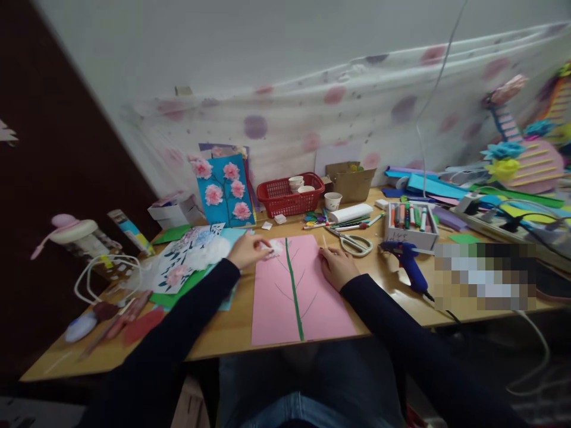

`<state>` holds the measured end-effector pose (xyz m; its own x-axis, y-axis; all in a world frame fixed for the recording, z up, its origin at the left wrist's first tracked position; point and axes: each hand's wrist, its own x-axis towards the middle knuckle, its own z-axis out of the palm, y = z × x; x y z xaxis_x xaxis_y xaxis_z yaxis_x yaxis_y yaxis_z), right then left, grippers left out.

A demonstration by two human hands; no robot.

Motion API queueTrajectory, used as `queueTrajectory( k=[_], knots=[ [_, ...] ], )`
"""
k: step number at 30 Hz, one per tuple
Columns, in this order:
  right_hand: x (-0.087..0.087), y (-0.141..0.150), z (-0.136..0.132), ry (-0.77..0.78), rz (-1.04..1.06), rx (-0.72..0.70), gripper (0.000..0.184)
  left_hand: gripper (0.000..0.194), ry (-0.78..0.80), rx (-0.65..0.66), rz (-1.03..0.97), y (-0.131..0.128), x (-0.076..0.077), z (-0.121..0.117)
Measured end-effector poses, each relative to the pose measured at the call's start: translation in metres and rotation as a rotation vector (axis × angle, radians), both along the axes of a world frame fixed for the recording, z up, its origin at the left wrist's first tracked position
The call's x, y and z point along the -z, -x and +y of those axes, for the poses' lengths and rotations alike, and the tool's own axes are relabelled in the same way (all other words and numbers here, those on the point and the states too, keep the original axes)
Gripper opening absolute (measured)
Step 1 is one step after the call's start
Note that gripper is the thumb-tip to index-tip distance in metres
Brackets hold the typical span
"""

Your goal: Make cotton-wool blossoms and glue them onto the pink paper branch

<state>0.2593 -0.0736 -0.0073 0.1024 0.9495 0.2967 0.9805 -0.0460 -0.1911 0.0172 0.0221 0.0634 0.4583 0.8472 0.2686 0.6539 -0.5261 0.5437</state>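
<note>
A pink sheet of paper (272,297) lies before me, with a green stem (292,279) up its middle and thin drawn branch lines. My left hand (250,251) is at the sheet's upper left edge, thumb and finger pinched at a small white fluffy piece (275,249) that looks like cotton or tissue. Over the sheet's upper right edge, my right hand (338,266) is closed with its fingers curled. A short thin pale stick (325,241) pokes up from those fingers. Part of the white piece is hidden by my left fingertips.
White scissors (357,245), a blue glue gun (408,264) and a box of markers (411,229) lie to the right. Behind stand a red basket (289,205) and a blue card with pink flowers (225,190). White fluff (209,254) sits on papers at left.
</note>
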Motion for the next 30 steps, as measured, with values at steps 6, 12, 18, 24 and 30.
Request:
queueTrajectory(
  k=[6, 12, 18, 24, 30],
  knots=[
    [0.001, -0.001, 0.000, 0.016, -0.008, -0.009, 0.028, 0.025, -0.045, -0.034, 0.095, -0.071, 0.049, 0.003],
    [0.003, -0.002, 0.002, 0.024, 0.014, -0.024, 0.029, 0.016, -0.003, -0.055, 0.078, -0.077, 0.062, 0.006],
    [0.004, -0.003, 0.002, 0.033, 0.040, -0.045, 0.031, 0.012, 0.093, -0.044, -0.120, -0.072, 0.057, 0.007],
    [0.001, -0.004, 0.002, 0.056, 0.057, -0.055, 0.031, 0.026, 0.301, 0.009, -0.425, -0.066, 0.046, 0.013],
    [0.000, -0.005, 0.004, 0.059, 0.077, -0.076, 0.032, 0.035, 0.440, -0.008, -0.629, -0.068, 0.037, 0.010]
  ],
)
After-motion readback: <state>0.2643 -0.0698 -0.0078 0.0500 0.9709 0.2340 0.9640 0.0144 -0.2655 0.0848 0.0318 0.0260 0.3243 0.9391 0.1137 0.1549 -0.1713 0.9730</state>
